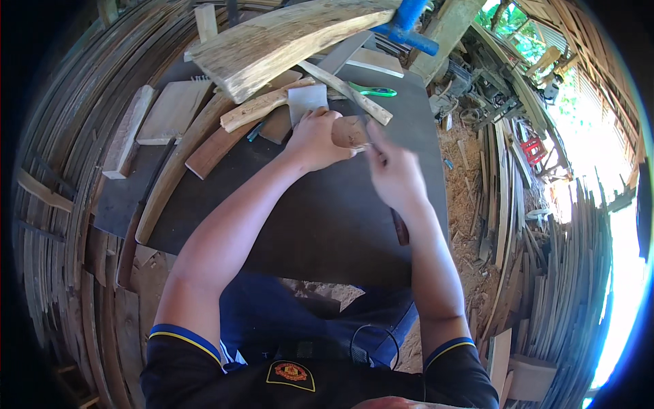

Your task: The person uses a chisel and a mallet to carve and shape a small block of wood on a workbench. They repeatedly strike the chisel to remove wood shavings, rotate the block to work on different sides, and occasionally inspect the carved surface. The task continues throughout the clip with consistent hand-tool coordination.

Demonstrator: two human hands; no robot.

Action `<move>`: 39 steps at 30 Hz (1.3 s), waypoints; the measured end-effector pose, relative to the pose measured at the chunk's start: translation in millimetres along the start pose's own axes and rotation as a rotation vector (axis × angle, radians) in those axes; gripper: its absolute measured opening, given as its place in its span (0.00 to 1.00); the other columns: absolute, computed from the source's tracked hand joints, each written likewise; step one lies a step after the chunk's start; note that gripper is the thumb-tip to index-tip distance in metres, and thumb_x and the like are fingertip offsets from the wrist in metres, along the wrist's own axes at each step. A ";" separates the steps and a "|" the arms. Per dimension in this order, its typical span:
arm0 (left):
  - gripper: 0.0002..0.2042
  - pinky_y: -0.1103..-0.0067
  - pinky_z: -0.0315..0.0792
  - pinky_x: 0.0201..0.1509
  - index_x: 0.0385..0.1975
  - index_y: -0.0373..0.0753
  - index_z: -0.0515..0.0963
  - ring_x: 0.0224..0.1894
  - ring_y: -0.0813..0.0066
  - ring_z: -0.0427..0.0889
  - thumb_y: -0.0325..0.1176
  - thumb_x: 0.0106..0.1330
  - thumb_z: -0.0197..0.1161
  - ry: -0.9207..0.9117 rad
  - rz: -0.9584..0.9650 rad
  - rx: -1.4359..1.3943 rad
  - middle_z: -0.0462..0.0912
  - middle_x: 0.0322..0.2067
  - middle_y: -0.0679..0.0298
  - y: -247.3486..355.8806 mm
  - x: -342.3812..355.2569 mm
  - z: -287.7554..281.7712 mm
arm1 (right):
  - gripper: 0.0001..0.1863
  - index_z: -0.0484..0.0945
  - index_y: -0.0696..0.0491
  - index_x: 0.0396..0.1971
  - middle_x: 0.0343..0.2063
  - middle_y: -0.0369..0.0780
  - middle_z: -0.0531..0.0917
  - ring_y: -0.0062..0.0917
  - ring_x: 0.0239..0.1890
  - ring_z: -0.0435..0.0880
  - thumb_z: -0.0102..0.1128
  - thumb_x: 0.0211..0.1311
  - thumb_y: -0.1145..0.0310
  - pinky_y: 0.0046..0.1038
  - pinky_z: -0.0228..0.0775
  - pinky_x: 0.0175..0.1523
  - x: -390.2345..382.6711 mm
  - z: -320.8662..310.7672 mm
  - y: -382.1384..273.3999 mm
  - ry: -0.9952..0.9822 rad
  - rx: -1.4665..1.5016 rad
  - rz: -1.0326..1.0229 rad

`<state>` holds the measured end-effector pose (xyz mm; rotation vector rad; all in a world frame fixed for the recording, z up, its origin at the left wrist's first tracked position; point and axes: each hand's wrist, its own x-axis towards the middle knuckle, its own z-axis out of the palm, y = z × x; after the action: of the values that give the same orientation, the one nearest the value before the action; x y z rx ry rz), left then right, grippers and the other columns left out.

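Extends both forearms [235, 221] inward from the near side; holds one small, brown wood block [349, 131] in the left hand [317, 140], with fingers part-closed around its left side, over the far centre of the table [327, 218]. Grips one knife [400, 230] in the right hand [398, 174], closed tight and motion-blurred, with dark, narrow blade pointing far beside the block. Includes two pale, squared boards [174, 112] at left, plus one thick, curved, rough-grained beam [286, 48] and one green handle [375, 91] at far.
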<state>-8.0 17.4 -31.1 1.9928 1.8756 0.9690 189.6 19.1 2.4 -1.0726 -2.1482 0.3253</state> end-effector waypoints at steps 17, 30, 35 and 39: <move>0.39 0.64 0.67 0.70 0.59 0.32 0.75 0.65 0.48 0.74 0.49 0.49 0.78 -0.053 0.003 -0.049 0.77 0.58 0.45 2.3 5.7 -8.6 | 0.25 0.75 0.47 0.66 0.45 0.55 0.85 0.50 0.45 0.86 0.60 0.69 0.69 0.41 0.78 0.53 8.0 -7.3 -16.2 -0.024 0.106 0.142; 0.41 0.64 0.71 0.67 0.61 0.27 0.73 0.62 0.50 0.78 0.50 0.51 0.79 -0.059 -0.003 0.032 0.77 0.59 0.43 9.0 2.9 -10.4 | 0.27 0.71 0.51 0.68 0.36 0.58 0.85 0.53 0.38 0.86 0.56 0.70 0.69 0.49 0.77 0.46 2.9 -0.3 3.2 -0.057 -0.012 0.048; 0.41 0.65 0.72 0.65 0.59 0.27 0.74 0.59 0.50 0.80 0.49 0.50 0.79 -0.041 0.045 -0.045 0.79 0.55 0.42 3.4 5.1 -5.6 | 0.28 0.69 0.50 0.70 0.34 0.58 0.84 0.53 0.38 0.86 0.56 0.70 0.68 0.49 0.78 0.46 3.6 -6.2 -13.3 -0.126 0.022 0.123; 0.40 0.65 0.73 0.64 0.60 0.28 0.74 0.59 0.50 0.81 0.49 0.51 0.78 -0.062 0.012 -0.006 0.81 0.53 0.43 4.6 2.7 -10.5 | 0.29 0.66 0.49 0.72 0.31 0.57 0.85 0.54 0.37 0.86 0.54 0.71 0.67 0.50 0.78 0.47 4.3 -2.5 -5.3 -0.027 0.074 0.056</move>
<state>-10.8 16.5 -19.7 2.0095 1.8277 0.9049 186.3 19.0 8.9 -1.0931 -2.1158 0.4449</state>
